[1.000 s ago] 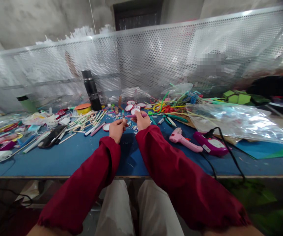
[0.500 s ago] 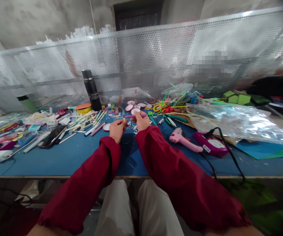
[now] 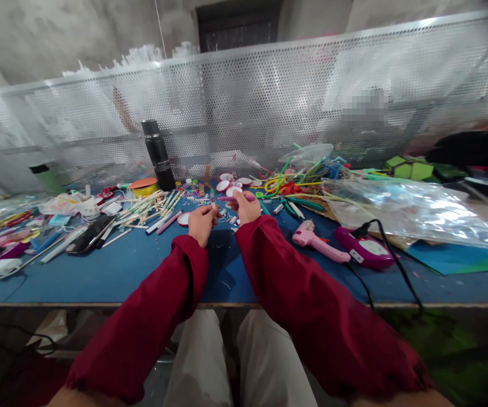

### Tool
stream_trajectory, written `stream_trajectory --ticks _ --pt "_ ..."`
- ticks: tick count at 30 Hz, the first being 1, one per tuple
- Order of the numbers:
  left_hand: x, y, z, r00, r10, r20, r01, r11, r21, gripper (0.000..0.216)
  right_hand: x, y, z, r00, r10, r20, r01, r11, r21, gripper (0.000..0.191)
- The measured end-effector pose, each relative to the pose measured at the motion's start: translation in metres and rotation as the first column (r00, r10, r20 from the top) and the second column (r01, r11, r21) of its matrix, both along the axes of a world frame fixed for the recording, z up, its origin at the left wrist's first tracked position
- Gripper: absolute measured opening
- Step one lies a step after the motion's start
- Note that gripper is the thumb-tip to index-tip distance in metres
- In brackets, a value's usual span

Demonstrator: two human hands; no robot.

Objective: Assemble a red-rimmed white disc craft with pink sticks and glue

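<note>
One small teal-tipped stick [image 3: 212,198] stands pinched in the left hand [image 3: 203,225] over the blue surface [image 3: 100,277], while the right hand [image 3: 248,210], gripping a purple pen-like tool [image 3: 249,196], has shifted slightly away, so the close work seems momentarily eased.

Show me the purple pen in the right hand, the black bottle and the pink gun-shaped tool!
Purple pen [image 3: 227,198], head view: its front part.
Black bottle [image 3: 159,155], head view: its body.
Pink gun-shaped tool [image 3: 327,247], head view: its handle.
</note>
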State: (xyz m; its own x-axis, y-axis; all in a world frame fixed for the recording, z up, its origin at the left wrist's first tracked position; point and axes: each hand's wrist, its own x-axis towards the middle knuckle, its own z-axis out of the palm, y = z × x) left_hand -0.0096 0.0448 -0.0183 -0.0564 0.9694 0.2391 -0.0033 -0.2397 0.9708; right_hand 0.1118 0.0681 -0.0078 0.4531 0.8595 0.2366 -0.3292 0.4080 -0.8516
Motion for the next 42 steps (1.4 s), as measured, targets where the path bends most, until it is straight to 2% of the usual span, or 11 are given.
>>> stream_trajectory --ticks 6,11,16,21,29,42 --pt "0.001 -0.001 0.002 0.999 0.001 0.041 0.0 1.0 -0.019 0.021 0.004 -0.003 0.002 0.984 0.177 -0.012 -0.177 0.984 -0.027 0.033" --pt "-0.001 -0.002 0.006 0.998 -0.012 0.06 0.015 0.999 -0.049 0.023 0.008 -0.004 0.001 0.943 0.322 0.084 -0.32 0.947 -0.032 0.032" --pt "-0.005 0.0 0.006 0.999 0.036 -0.023 -0.036 0.999 0.005 0.022 0.011 0.0 -0.003 0.948 0.302 0.104 -0.299 0.953 -0.043 0.031" --pt "-0.005 0.002 0.005 0.997 0.056 -0.057 -0.053 0.998 0.041 0.022 0.01 0.005 -0.007 0.957 0.267 0.114 -0.269 0.963 0.007 0.032" --pt "-0.006 0.006 0.0 0.996 0.069 -0.064 -0.065 0.996 0.06 0.022 0.01 0.009 -0.01 0.959 0.255 0.127 -0.263 0.964 0.051 0.032" --pt "-0.003 0.002 0.003 0.999 0.051 -0.02 -0.05 0.998 0.027 0.02 0.013 0.013 -0.012 0.96 0.263 0.096 -0.264 0.965 -0.005 0.027"
